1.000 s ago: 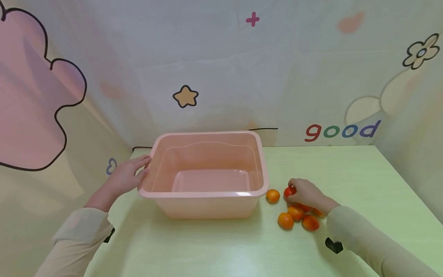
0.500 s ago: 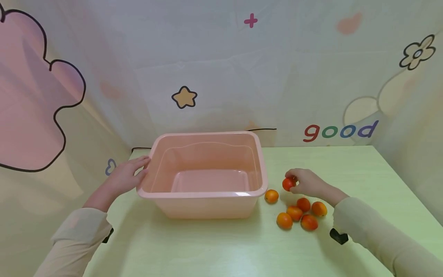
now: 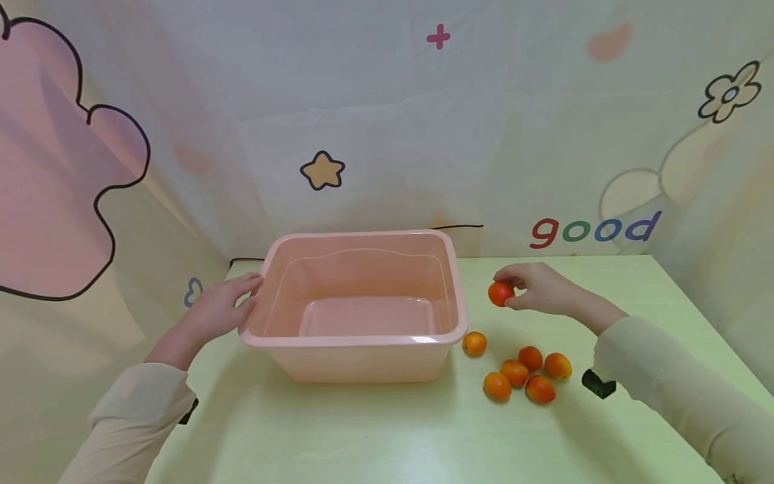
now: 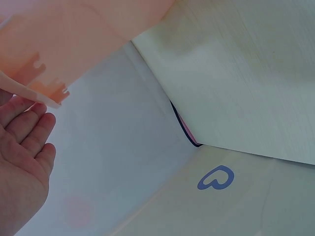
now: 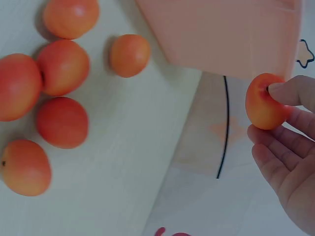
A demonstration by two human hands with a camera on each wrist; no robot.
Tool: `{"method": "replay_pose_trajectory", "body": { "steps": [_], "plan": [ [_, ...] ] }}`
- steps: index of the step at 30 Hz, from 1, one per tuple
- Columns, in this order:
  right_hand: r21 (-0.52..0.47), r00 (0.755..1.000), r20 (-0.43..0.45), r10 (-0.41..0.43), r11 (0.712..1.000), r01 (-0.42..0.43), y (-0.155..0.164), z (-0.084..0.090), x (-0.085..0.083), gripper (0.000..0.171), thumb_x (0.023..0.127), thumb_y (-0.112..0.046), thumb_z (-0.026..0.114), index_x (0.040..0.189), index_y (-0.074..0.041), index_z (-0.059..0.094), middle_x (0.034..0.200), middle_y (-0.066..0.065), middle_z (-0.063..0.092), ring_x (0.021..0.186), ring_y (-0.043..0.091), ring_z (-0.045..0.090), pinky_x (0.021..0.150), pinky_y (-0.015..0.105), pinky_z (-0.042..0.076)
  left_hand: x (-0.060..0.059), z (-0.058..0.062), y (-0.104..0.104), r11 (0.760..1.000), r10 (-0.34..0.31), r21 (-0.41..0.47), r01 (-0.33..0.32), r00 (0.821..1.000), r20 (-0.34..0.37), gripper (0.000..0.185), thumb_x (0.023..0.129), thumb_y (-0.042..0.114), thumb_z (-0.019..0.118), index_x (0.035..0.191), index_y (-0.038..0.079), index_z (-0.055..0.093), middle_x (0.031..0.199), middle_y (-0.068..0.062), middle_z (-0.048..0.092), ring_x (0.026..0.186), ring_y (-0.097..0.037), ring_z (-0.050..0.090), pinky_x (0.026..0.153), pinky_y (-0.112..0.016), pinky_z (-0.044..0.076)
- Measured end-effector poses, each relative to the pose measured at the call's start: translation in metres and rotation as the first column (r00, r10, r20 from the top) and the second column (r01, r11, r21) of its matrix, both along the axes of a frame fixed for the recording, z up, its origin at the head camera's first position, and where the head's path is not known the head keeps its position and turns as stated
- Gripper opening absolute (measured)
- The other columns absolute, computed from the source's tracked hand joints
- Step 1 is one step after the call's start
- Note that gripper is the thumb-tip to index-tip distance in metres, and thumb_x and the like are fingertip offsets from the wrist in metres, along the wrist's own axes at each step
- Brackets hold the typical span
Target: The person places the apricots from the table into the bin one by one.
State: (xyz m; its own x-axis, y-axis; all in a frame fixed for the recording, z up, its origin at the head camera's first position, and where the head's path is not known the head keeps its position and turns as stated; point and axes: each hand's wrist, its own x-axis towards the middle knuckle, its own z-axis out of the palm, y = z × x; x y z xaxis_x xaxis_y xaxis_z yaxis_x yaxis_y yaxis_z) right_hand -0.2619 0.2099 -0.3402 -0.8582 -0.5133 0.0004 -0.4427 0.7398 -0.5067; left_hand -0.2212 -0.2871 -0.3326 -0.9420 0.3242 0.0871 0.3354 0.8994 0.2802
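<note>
the right hand pinches a red-orange fruit between thumb and fingertips, lifted clear of the table and held just right of the pink tub, near its far right corner. below and nearer than that hand, five loose fruits lie bunched together on the table, with one more fruit apart from them, just beside the tub's near right corner. the left hand lies flat against the tub's left rim, fingers straight and together, gripping nothing. the tub stands empty between the two hands.
</note>
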Motion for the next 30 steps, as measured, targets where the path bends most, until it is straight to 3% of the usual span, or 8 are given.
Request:
{"method": "replay_pose_trajectory", "body": {
  "steps": [9,21,30],
  "plan": [
    [-0.022,1.000,-0.004,0.012,1.000,-0.013,-0.013,0.034,-0.002,0.036,0.077,-0.007,0.063,0.112,-0.002,0.056,0.104,0.011,0.063,0.097,0.028,0.057,0.083,0.045,0.047,0.000,0.000,0.000,1.000,-0.003,-0.007,0.003,1.000,-0.008,0.045,0.089,0.014,0.048,0.130,-0.003,0.041,0.133,-0.024,0.039,0.119,-0.045,0.037,0.093,-0.055,0.033],
    [0.006,0.991,-0.021,0.130,0.991,-0.130,-0.052,0.064,-0.016,0.029,0.077,-0.006,0.061,0.106,-0.008,0.060,0.093,0.002,0.062,0.091,0.020,0.055,0.083,0.041,0.048,-0.001,0.000,-0.001,1.000,0.004,0.008,-0.004,1.000,0.007,0.045,0.089,0.014,0.049,0.130,-0.002,0.041,0.134,-0.024,0.039,0.119,-0.044,0.038,0.093,-0.056,0.034],
    [0.030,0.974,-0.063,0.217,0.976,-0.216,-0.088,0.081,-0.030,0.027,0.076,-0.004,0.058,0.103,-0.007,0.061,0.093,0.004,0.060,0.090,0.022,0.053,0.085,0.040,0.045,-0.001,0.000,-0.001,1.000,0.009,-0.004,-0.009,1.000,-0.003,0.045,0.089,0.015,0.048,0.130,-0.002,0.041,0.134,-0.023,0.039,0.118,-0.044,0.038,0.093,-0.056,0.033]
  ]
}}
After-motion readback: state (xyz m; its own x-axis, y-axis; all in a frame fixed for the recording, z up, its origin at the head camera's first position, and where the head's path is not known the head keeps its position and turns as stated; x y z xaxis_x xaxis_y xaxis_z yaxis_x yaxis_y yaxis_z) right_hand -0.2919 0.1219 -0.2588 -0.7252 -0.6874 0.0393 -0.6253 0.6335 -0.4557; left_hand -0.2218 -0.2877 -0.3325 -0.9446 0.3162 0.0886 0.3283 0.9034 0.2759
